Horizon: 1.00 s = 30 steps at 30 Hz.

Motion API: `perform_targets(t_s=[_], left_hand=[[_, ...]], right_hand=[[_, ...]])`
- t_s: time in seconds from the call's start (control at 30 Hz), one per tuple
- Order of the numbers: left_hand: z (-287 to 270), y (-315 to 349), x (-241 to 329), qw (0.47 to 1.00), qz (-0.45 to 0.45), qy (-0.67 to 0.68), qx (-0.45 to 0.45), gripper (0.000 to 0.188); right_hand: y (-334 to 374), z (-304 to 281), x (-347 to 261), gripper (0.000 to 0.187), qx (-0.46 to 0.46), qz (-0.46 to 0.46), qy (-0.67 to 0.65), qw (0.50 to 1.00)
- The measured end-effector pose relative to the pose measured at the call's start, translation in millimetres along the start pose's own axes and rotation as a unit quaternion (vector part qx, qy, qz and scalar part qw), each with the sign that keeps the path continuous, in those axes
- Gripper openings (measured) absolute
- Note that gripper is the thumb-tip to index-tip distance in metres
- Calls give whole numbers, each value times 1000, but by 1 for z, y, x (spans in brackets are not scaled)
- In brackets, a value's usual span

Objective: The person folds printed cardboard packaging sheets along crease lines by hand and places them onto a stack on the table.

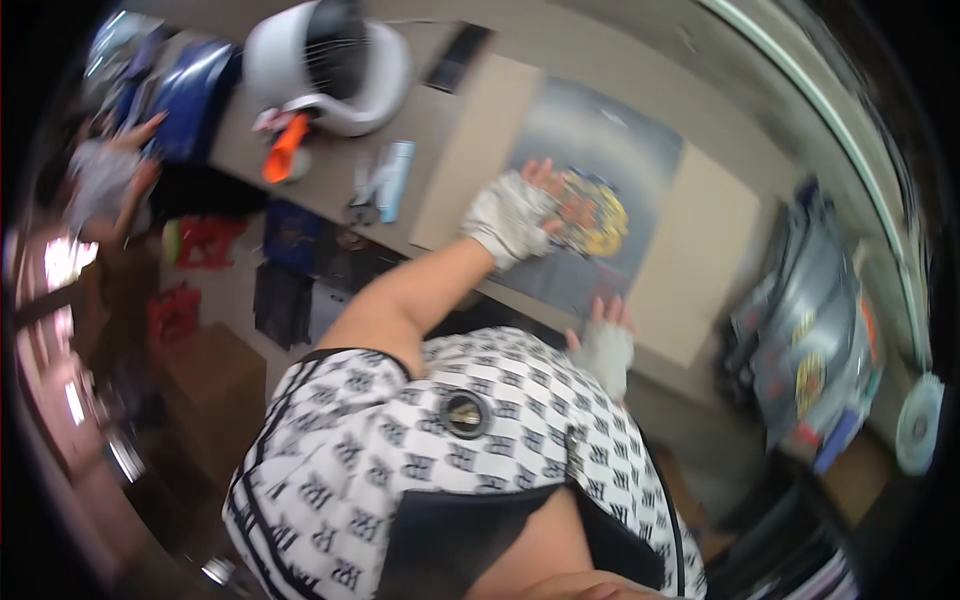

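A grey flat sheet [570, 110] with a yellow emblem [602, 222] lies on a tan board on the table. My left hand [515, 212], in a white fingerless glove, rests over the left part of the emblem, its bare fingers stretched out. The image is blurred there, and I cannot tell whether anything thin lies under the fingers. My right hand [605, 345], in a matching glove, is at the sheet's near edge with its fingers spread and nothing visible in them.
A white rounded appliance [385, 85] with a dark middle stands at the far left, an orange object [285, 150] before it. Scissors [362, 195] and a light blue strip [397, 180] lie nearby. Grey pieces [810, 320] are piled right. Another person's hand [140, 132] shows far left.
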<state>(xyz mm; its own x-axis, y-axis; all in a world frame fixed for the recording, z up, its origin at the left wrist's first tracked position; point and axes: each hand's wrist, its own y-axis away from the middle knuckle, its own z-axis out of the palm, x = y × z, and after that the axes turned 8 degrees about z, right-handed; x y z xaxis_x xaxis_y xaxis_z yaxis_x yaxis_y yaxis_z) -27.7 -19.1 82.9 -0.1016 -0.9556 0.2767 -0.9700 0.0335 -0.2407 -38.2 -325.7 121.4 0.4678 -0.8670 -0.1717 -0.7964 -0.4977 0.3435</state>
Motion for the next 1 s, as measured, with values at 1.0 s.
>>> perform_targets(t_s=[1.0], left_hand=[[111, -193, 244, 675, -153, 645, -324, 81]], right_hand=[[11, -85, 348, 87, 163, 442, 65, 879]])
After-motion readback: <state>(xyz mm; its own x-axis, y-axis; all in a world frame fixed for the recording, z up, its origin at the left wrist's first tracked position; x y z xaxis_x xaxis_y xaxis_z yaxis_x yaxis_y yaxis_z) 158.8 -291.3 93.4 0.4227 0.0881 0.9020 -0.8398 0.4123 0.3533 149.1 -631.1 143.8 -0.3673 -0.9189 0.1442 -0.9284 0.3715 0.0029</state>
